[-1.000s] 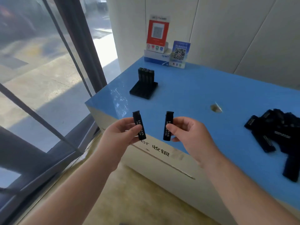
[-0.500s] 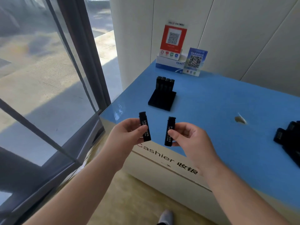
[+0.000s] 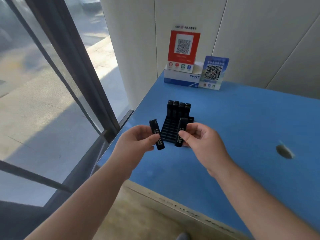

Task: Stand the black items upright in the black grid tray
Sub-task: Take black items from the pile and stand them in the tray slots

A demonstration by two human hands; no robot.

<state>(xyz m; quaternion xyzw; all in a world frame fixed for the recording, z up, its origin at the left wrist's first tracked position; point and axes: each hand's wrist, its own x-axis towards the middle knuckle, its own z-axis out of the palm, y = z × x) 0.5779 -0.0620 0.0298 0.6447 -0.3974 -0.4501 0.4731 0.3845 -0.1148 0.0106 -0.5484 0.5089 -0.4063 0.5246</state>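
Both hands have been carried forward over the blue tabletop [image 3: 242,129], now just in front of the black grid tray [image 3: 167,131]. One slim black item [image 3: 156,135], rectangular with pale print on its face, is pinched upright between thumb and fingers of the left hand [image 3: 136,144]. A second black item [image 3: 181,132], same shape and print, is pinched by the right hand [image 3: 202,144]. Standing black items [image 3: 178,109] are packed upright along the tray's far rows; near cells are seen open. QR code signs [image 3: 183,49] are propped on a white box [image 3: 181,78] at the far edge.
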